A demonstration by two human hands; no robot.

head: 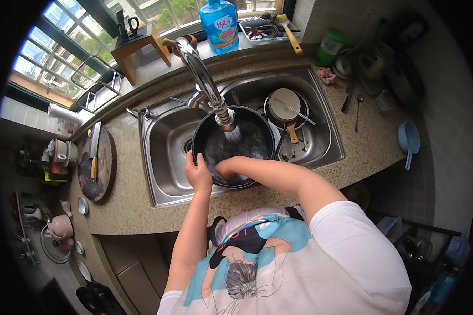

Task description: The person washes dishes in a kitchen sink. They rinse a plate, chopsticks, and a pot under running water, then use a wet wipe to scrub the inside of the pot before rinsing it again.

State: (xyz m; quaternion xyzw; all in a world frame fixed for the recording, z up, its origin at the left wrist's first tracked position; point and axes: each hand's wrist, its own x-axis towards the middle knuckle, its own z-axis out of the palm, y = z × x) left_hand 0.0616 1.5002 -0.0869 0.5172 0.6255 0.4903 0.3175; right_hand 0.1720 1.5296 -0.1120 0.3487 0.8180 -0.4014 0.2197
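A large black pot [240, 151] sits across the middle of the double stainless steel sink [169, 157]. Water streams into it from the chrome faucet [199, 67] above. My left hand [199, 173] grips the pot's rim on its left side, thumb on the edge. Reaching inside at the near left, my right hand [225, 169] is down in the pot; its fingers are hidden, so whether they hold anything is unclear. In the right basin are a round pan [274, 112] with a wooden-ended handle, a pale bowl [285, 103] and a pair of chopsticks [295, 110].
Left of the sink, a cleaver [95, 145] rests on a round chopping board [106, 169]. On the windowsill stand a blue detergent bottle [219, 27] and a tray of utensils [260, 29] with a brush [289, 35]. A blue ladle [408, 138] lies at the counter's right end.
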